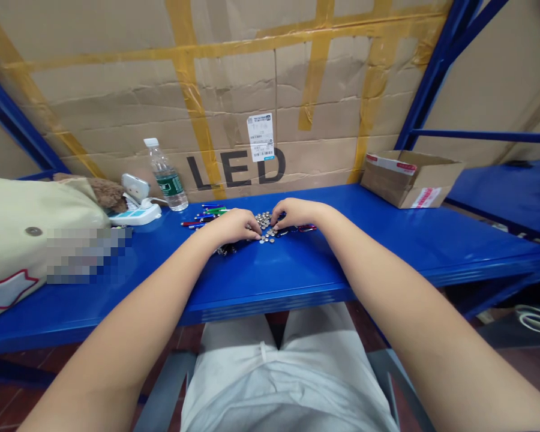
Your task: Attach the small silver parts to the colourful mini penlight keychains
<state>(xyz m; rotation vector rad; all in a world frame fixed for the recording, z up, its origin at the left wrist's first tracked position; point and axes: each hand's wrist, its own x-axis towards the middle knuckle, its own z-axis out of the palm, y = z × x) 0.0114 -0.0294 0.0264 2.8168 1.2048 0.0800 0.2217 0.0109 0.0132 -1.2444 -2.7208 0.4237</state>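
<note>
Several small, shiny silver discs [263, 219], like button cells, lie in a loose pile on the blue table. My left hand [240, 226] rests at the pile's left side, fingers bent down and drawn together at the discs. From the right, my right hand [292, 214] reaches in with thumb and forefinger curled close together over the discs. Whether either hand grips a disc is too small to make out. Slim pen-like sticks [202, 217] in blue, green and red lie behind my left hand. Dark and red pieces [306, 228] lie under my right hand, partly hidden.
A water bottle [165, 177] stands back left by a white power strip [137, 215]. A cream bag [36, 234] takes up the table's left end. An open cardboard box [409, 180] sits back right. Behind rises a large taped carton [234, 120] marked LED.
</note>
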